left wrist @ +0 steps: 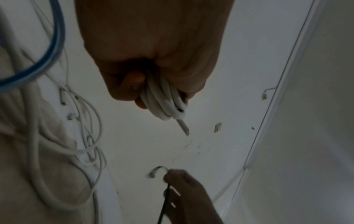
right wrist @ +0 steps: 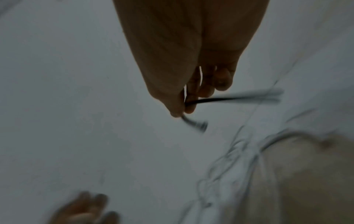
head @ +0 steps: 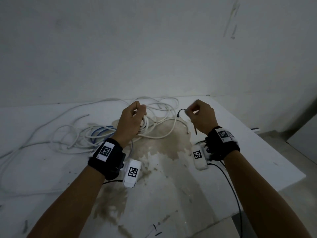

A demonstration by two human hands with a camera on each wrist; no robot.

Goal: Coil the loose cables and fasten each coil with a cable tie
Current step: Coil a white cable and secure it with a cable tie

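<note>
Coil (left wrist: 164,104) of white cable tight in L hand (head: 131,122) — black tie (right wrist: 220,100) pinched in R hand (head: 201,117) at 3 o'clock, hands apart.

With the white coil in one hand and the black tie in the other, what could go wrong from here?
1. The left hand grips the white coil at one spot only, and a free cable end sticks out, so loops may spring loose.
2. The right hand only pinches the thin black cable tie, which could slip.
3. Loose white cables lie right beside the coil, so the tie might catch one.
</note>
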